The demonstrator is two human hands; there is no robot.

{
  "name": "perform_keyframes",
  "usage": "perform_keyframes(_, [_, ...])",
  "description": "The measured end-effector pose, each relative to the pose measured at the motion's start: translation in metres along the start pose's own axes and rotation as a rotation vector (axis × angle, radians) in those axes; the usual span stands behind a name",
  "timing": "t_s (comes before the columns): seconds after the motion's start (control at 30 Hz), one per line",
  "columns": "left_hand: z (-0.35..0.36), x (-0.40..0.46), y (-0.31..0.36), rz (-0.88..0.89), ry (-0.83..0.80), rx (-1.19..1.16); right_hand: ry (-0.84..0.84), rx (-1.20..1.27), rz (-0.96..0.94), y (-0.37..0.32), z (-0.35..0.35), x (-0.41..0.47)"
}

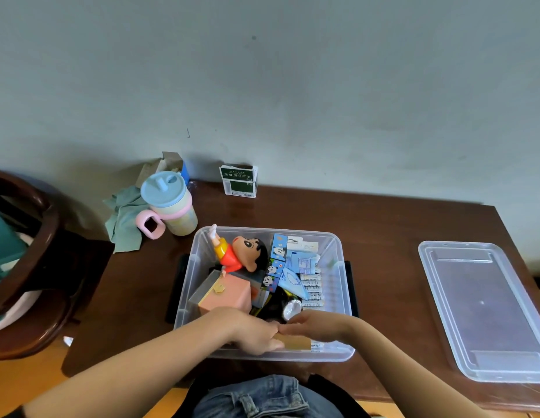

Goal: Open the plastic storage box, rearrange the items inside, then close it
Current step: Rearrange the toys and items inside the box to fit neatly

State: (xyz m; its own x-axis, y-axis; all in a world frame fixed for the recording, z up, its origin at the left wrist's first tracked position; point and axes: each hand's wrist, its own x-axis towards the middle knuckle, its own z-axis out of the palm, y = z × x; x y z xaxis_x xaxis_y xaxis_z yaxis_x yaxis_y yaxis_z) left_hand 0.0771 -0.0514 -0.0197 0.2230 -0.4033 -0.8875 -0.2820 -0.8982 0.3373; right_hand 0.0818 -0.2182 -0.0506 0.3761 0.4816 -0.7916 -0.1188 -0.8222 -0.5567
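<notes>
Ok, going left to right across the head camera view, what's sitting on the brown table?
Crumpled green cloth → pastel sippy cup with blue lid and pink handle → green and white carton → clear plastic storage box, open, both hands inside it → clear plastic lid lying flat at the far right.

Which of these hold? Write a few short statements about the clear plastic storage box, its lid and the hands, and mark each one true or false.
1. The clear plastic lid lies flat on the brown wooden table, right of the clear plastic storage box. True.
2. The cartoon boy figure in a red shirt stands on the table outside the box. False: it lies inside the box.
3. The left hand and the right hand both hold a tan cardboard packet at the box's near edge. True.
4. The blue-lidded cup with a pink handle sits inside the box. False: it stands on the table, beyond the box's far left corner.
</notes>
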Motion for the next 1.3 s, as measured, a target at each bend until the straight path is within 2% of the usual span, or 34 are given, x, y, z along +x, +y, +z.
perform_keyframes(0.13, [-0.007, -0.004, 0.0, 0.014, 0.057, 0.005, -0.022, 0.01, -0.05, 0.002, -0.001, -0.004])
perform_keyframes(0.23, [-0.016, -0.014, -0.004, 0.035, 0.15, 0.176, -0.022, -0.136, -0.067, 0.0, -0.004, -0.004])
perform_keyframes(0.33, [-0.023, -0.029, -0.017, 0.069, 0.445, 0.467, -0.016, -0.248, -0.078, -0.006, -0.006, 0.002])
perform_keyframes(0.37, [-0.023, -0.033, -0.025, 0.089, 0.541, 0.49, -0.023, -0.224, -0.069, -0.012, -0.007, 0.004])
perform_keyframes(0.47, [-0.016, -0.045, -0.055, 0.147, 0.739, 0.25, -0.032, -0.029, -0.051, -0.032, -0.007, 0.019])
perform_keyframes(0.53, [-0.005, -0.048, -0.075, 0.138, 0.825, 0.053, -0.063, -0.017, -0.012, -0.042, -0.002, 0.034])
perform_keyframes(0.6, [0.008, -0.049, -0.092, 0.08, 0.866, -0.049, -0.119, -0.004, 0.087, -0.05, 0.003, 0.049])
perform_keyframes(0.77, [0.032, -0.042, -0.116, -0.015, 0.942, 0.006, -0.196, 0.024, 0.162, -0.055, 0.0, 0.07])
perform_keyframes(0.87, [0.034, -0.035, -0.121, -0.035, 1.029, 0.025, -0.17, 0.037, 0.174, -0.056, 0.011, 0.076])
perform_keyframes(0.97, [0.04, -0.027, -0.127, 0.014, 1.107, 0.007, -0.125, -0.002, 0.129, -0.053, 0.017, 0.078])
perform_keyframes(1.17, [0.046, -0.017, -0.129, 0.198, 1.145, -0.279, -0.101, 0.071, 0.032, -0.036, 0.021, 0.076])
perform_keyframes(1.3, [0.054, -0.01, -0.121, 0.165, 1.289, -0.275, -0.067, 0.142, 0.029, -0.039, 0.022, 0.079])
